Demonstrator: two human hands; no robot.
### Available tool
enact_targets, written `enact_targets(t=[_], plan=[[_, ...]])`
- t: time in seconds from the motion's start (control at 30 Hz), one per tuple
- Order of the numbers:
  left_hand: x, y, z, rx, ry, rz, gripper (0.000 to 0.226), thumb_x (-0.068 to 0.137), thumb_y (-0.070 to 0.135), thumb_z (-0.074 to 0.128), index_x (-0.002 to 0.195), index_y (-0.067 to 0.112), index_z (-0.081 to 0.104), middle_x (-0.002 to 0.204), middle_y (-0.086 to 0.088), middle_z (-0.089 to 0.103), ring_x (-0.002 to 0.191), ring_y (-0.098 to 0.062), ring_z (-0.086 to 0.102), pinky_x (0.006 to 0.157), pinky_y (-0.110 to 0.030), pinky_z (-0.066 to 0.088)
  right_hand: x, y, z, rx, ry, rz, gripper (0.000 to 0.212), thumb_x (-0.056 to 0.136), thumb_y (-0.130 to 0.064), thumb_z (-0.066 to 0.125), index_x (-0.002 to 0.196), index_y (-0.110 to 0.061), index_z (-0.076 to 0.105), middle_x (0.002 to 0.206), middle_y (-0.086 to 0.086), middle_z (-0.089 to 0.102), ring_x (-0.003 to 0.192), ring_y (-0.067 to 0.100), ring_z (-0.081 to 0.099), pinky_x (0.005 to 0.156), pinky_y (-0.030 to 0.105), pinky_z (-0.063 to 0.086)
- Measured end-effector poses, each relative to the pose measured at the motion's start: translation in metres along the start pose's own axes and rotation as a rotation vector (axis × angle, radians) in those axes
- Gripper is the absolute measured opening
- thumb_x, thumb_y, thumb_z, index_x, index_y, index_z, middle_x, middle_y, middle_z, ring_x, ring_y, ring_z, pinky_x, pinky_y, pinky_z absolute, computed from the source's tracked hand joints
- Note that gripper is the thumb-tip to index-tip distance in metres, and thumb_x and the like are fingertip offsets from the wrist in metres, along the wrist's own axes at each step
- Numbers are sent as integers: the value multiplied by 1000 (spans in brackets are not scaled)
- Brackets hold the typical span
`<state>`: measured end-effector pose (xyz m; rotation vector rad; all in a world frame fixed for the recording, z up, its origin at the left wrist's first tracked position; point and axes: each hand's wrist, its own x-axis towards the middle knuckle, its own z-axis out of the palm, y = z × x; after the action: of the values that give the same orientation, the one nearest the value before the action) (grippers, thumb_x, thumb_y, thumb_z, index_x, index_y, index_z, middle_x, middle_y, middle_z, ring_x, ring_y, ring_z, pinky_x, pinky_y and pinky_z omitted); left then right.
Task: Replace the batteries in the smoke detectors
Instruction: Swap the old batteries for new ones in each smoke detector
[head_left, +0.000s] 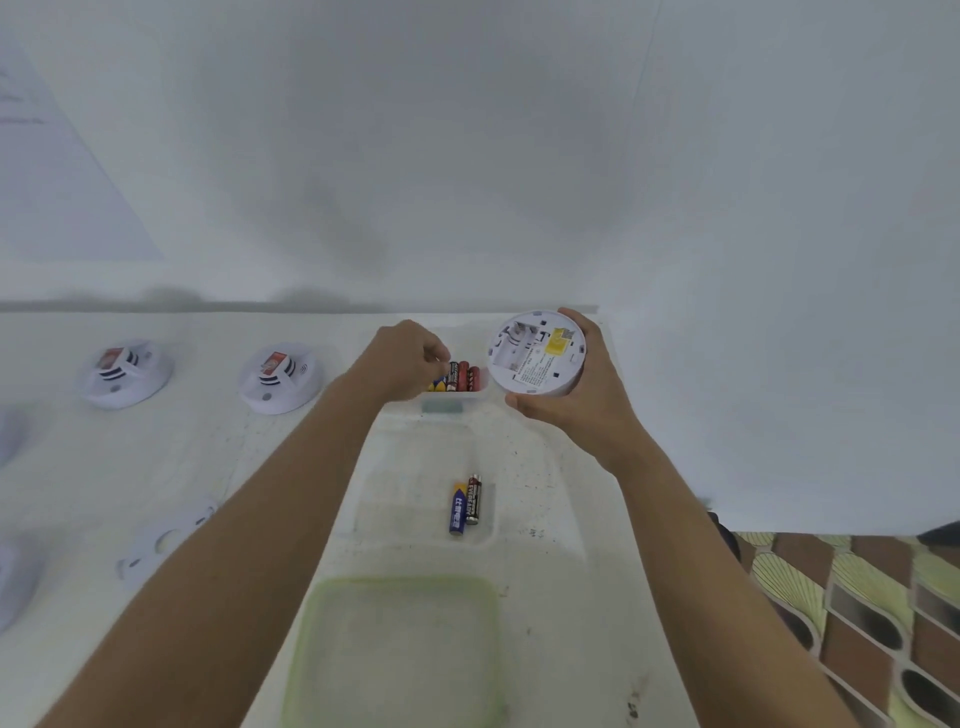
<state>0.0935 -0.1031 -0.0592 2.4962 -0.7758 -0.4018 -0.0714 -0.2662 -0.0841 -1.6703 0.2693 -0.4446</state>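
My right hand grips a round white smoke detector held above the table, its back turned to me, with a yellow label and an empty battery bay showing. My left hand reaches into a small white container of batteries near the wall, its fingertips curled onto the batteries; whether it pinches one is hidden. Two loose batteries, one blue and one dark red, lie side by side in a clear tray at mid-table.
Two white smoke detectors sit on the table at the left. A white mounting plate lies under my left forearm. A green-rimmed lid lies at the front. The table's right edge borders a patterned floor.
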Motion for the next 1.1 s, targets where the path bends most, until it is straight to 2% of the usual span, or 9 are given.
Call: enact_targets(t=[0.1,0.27,0.37,0.5,0.63,0.8,0.93,1.03,1.1], plan=[[18,-3,6,123,-55,-13,28,88,19,70,115,11,71,108,-6,72,99,-18,61,80,-21,42,4,4,-3,1,-3,5,96,68,9,86,145,-17,36,135,1,52,126,11,53,78,22,57],[30,-6,3,148,-132,-63,40,72,25,86,107,18,69,98,-1,69,79,-16,64,58,-23,45,8,10,-5,1,-9,18,94,68,10,86,143,-20,37,135,0,53,123,7,54,80,25,58],[32,-7,2,234,-189,-42,44,75,27,84,116,22,69,103,0,70,87,-18,63,64,-24,43,10,12,-6,12,-17,28,95,68,11,85,144,-20,36,135,-1,53,123,6,54,79,26,58],[31,-9,2,237,-181,-12,32,78,28,79,109,25,71,97,4,65,79,-12,58,58,-22,40,13,13,-3,6,-19,25,94,67,12,85,141,-22,37,132,-5,53,117,-3,55,79,24,58],[29,-14,4,187,-100,30,21,75,18,73,93,21,61,92,7,59,78,-14,56,56,-22,39,13,11,1,-8,-18,19,93,67,10,86,138,-26,38,129,-9,53,113,-7,55,82,28,59],[20,-13,3,28,13,115,14,77,12,65,87,22,67,87,4,65,79,-16,62,63,-22,45,11,8,2,-13,-21,4,90,68,11,85,133,-31,40,129,-6,54,114,-4,56,78,25,58],[4,-5,-3,-415,176,124,31,80,11,68,105,29,62,94,3,59,85,-16,69,72,-31,56,7,8,2,-16,-35,3,92,69,10,86,139,-26,38,135,-2,53,123,8,54,78,26,59],[-11,5,-9,-715,112,165,48,75,8,72,114,33,56,99,-4,57,88,-23,73,79,-43,60,5,7,2,-35,-34,-5,94,68,7,87,142,-22,38,135,-1,52,124,9,53,82,30,60],[-19,12,-11,-685,67,215,51,80,5,69,121,32,56,99,-1,61,86,-22,74,75,-38,56,4,5,1,-54,-30,-9,96,64,0,90,141,-23,38,133,-3,53,121,4,54,87,32,59]])
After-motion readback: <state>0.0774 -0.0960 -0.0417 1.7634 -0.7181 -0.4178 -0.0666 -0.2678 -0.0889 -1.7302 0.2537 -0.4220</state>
